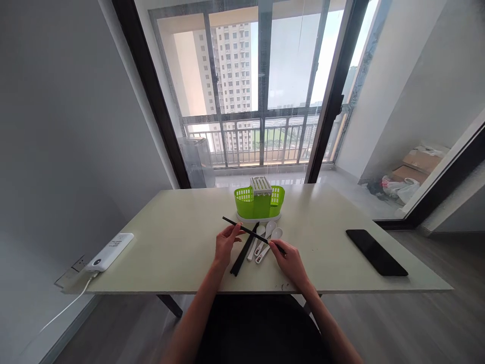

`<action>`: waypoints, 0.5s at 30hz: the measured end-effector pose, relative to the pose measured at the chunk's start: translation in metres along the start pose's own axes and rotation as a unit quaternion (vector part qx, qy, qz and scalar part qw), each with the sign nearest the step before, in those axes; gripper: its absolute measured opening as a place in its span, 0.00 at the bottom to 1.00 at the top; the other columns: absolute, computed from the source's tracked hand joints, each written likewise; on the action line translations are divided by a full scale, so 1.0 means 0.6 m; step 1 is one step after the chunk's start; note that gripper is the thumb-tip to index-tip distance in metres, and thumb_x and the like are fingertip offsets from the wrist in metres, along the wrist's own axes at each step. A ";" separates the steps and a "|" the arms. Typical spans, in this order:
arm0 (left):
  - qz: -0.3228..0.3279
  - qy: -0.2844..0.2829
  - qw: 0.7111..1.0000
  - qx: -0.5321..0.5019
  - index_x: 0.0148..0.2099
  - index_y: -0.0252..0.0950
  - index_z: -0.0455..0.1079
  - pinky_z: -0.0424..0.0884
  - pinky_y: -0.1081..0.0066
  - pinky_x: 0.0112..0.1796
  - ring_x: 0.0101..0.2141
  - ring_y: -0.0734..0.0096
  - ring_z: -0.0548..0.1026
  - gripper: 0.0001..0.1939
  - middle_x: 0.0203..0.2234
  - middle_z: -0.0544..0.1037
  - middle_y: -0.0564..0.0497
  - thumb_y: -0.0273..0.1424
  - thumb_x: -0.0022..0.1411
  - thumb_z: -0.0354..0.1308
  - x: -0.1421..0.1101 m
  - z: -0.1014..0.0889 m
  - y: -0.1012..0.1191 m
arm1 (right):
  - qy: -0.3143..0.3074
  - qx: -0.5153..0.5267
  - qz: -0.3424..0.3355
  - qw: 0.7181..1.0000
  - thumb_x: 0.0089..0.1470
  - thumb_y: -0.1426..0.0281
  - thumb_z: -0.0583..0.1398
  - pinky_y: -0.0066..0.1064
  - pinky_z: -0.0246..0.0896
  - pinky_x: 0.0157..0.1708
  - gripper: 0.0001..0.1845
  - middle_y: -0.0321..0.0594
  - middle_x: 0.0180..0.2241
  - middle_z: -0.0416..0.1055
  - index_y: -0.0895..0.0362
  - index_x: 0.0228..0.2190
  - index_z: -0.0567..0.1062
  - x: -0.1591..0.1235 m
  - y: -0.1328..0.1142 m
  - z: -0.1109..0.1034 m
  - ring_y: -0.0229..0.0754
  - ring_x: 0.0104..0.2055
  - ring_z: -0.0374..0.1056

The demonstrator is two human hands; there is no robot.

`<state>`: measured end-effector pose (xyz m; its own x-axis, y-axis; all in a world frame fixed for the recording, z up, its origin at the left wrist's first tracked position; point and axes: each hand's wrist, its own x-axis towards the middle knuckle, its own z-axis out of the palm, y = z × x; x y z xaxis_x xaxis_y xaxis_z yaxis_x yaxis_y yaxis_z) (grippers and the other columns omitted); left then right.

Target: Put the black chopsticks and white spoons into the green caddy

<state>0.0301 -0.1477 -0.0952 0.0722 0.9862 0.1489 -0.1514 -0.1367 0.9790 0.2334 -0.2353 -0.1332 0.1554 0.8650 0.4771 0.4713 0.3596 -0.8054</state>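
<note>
A pair of black chopsticks (pixel 254 233) is held slantwise above the table between my two hands. My left hand (pixel 227 243) pinches it near the thinner far-left end. My right hand (pixel 290 260) grips the other end, at the lower right. Beneath lie more black chopsticks (pixel 242 255) in a loose bundle, partly crossed by the held ones. Beside them, several white spoons (pixel 270 228) lie with their bowls away from me. Just beyond stands a green cutlery basket (pixel 261 206) with a white slotted top (pixel 261 185) and a white base.
The pale table (pixel 182 227) carries a white power strip (pixel 110 252) with its cable at the left edge. A black phone-like slab (pixel 376 252) lies at the right. A glass sliding door with dark frames (pixel 326 121) rises behind the table.
</note>
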 end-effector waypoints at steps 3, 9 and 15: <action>0.005 0.027 1.000 -0.009 0.39 0.35 0.82 0.70 0.72 0.28 0.36 0.60 0.82 0.21 0.37 0.84 0.42 0.48 0.53 0.70 0.009 -0.006 0.004 | 0.006 -0.005 0.003 1.000 0.66 0.52 0.55 0.32 0.63 0.33 0.22 0.41 0.31 0.78 0.56 0.41 0.80 0.000 -0.002 0.001 0.44 0.30 0.69; 0.068 0.098 0.993 -0.011 0.39 0.36 0.82 0.67 0.74 0.28 0.35 0.67 0.79 0.22 0.38 0.83 0.43 0.49 0.51 0.71 0.054 -0.044 0.074 | 0.029 -0.006 0.012 0.999 0.66 0.52 0.53 0.28 0.57 0.28 0.24 0.29 0.22 0.60 0.57 0.50 0.75 0.001 0.000 0.002 0.38 0.23 0.55; 0.180 0.161 0.970 0.035 0.40 0.38 0.82 0.66 0.75 0.27 0.34 0.70 0.75 0.19 0.35 0.82 0.48 0.47 0.54 0.70 0.112 -0.070 0.185 | 0.020 0.004 0.009 1.000 0.66 0.54 0.54 0.28 0.57 0.28 0.22 0.28 0.23 0.58 0.56 0.50 0.73 0.000 -0.001 0.002 0.38 0.24 0.56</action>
<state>-0.0235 -0.0927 0.0175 -0.2871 0.8496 0.4424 -0.0423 -0.4726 0.8803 0.2320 -0.2351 -0.1332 0.1991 0.8568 0.4757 0.4609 0.3466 -0.8170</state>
